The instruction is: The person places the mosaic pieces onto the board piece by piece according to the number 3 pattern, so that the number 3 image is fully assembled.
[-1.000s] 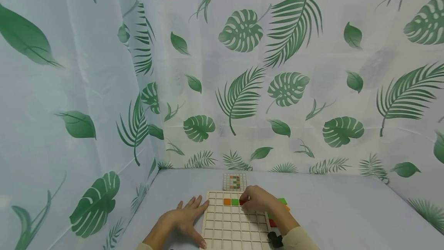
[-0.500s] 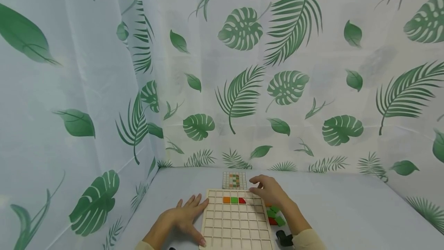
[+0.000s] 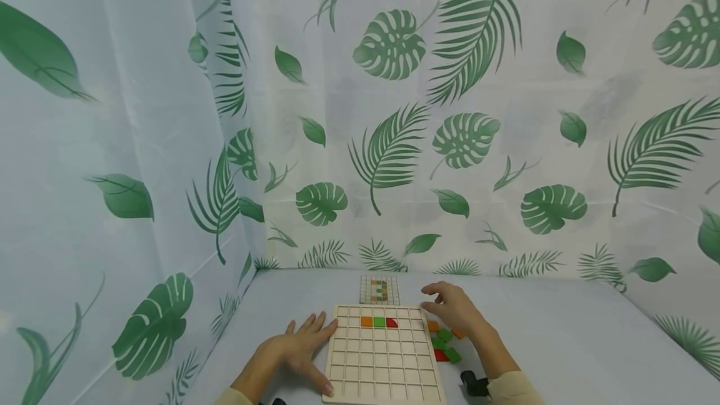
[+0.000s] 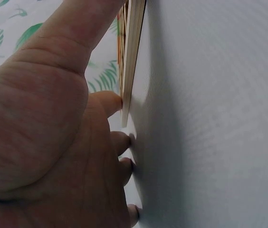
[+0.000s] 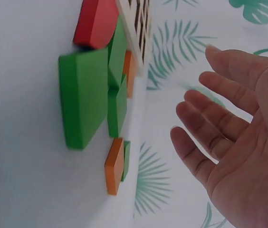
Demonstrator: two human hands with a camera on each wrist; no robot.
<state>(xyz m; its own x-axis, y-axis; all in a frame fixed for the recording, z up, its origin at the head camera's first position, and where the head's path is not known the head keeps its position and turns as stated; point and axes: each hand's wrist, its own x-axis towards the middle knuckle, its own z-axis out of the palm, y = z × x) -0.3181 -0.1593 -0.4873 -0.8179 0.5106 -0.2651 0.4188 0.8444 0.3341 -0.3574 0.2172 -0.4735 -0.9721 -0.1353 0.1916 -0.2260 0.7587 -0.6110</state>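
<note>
A pale wooden grid board (image 3: 382,364) lies on the table. In its second row from the far edge sit an orange tile (image 3: 367,322), a green tile (image 3: 379,322) and a red tile (image 3: 392,323) with one rounded corner. My left hand (image 3: 298,355) spreads its fingers along the board's left edge, thumb and index finger touching it. Near the far right corner hovers my right hand (image 3: 457,310), its fingers loosely bent and holding nothing. Under it, right of the board, lie loose pieces: a red piece (image 5: 93,23), several green ones (image 5: 82,99) and an orange one (image 5: 114,166).
Beyond the board lies a small card (image 3: 379,290) with a grid and a coloured tile pattern. A black object (image 3: 474,384) is at the right wrist. Leaf-printed cloth (image 3: 394,142) hangs behind the table and on the left.
My right hand has let go of the red tile, now visible in the row, and has moved off to the right. The loose pieces are more exposed. My left hand stays at the board's edge.
</note>
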